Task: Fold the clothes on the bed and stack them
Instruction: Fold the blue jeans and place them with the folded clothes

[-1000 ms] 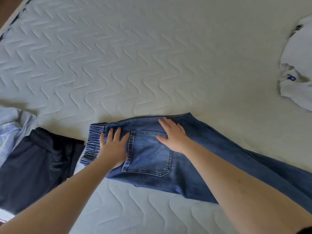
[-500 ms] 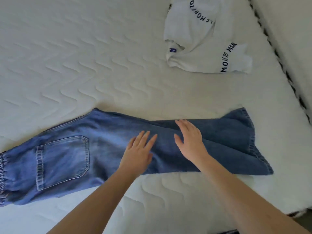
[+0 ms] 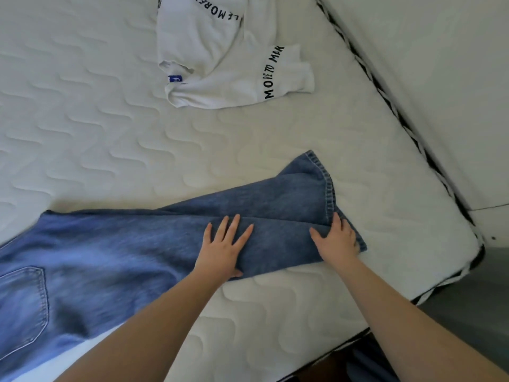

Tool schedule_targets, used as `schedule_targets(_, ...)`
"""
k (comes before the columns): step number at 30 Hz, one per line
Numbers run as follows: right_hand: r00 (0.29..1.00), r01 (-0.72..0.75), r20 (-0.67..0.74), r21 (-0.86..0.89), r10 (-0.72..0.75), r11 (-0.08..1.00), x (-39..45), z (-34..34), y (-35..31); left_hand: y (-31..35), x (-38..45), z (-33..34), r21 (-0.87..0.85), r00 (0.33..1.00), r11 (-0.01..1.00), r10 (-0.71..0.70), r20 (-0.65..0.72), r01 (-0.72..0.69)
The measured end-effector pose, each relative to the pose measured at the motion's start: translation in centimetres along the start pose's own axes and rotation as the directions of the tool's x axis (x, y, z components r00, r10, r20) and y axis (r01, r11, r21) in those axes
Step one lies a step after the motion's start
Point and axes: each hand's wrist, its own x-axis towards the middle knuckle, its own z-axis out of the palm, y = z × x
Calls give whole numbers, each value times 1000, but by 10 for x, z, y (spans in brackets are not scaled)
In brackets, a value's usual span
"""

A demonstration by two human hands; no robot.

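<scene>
Head view, steeply down onto mattress [image 3: 115, 139]

The only readable lettering stands on the white T-shirt [image 3: 220, 51] lying crumpled on the mattress [image 3: 82, 119]. Black capitals run along one fold near its right side and read, sideways, "MORE TO MAK", the rest turned under the cloth. A second run of the same black capitals at the shirt's top edge, cut off by the frame, shows "LE MORE" upside down. A small blue tag [image 3: 175, 79] at the neck carries a white mark, perhaps a single letter, too small to read.
</scene>
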Motion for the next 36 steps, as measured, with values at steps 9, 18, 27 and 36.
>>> schedule_targets(9, 967, -94, -229, 77, 110, 993, 12, -1, 20, -6, 12, -1, -15, 997, 1000, -9, 79, 10)
schedule_targets(18, 857, 190, -506, 134, -98, 973, -15, -13, 0, -6, 11, -13, -37, 994, 999, 1, 111, 3)
schedule_targets(27, 964, 214, -143, -90, -226, 973, -31, 19, -2, -12, -10, -17, -88, 984, 995, 23, -175, -39)
schedule_targets(36, 977, -27, -207, 154, 59, 988, -43, 42, 2, -34, -58, -20, -290, 937, 954, -29, -349, -79)
